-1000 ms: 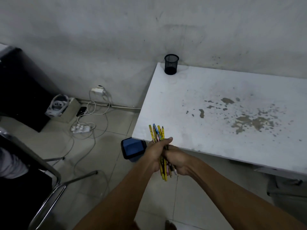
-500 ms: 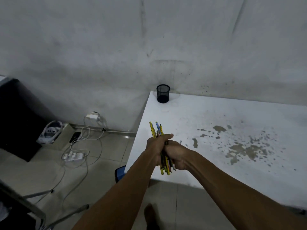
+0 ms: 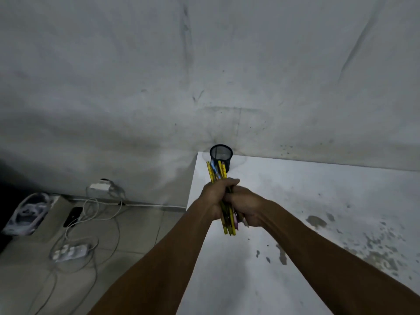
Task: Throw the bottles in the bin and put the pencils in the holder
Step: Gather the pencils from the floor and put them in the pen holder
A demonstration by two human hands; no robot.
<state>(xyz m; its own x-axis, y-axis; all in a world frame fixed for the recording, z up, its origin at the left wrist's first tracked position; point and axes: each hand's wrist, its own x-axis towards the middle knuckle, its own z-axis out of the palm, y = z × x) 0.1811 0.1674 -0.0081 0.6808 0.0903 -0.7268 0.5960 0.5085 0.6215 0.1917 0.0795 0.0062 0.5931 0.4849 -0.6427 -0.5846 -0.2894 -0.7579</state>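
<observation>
A white table point(image 3: 306, 201), its surface stained with grey-brown patches toward the right edge, carries one black mesh holder point(image 3: 221, 155) upright at its far left corner against the wall, while the tiled floor point(image 3: 136, 235) beside its left edge bears a power strip point(image 3: 69, 252) and loose cables point(image 3: 100, 214).

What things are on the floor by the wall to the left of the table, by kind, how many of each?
Power strip: 1
Wall plug adapter: 1
Dark phone-like device: 1
White headset on a box: 1
Total: 4, joined by loose white cables whose count cannot be told.
</observation>
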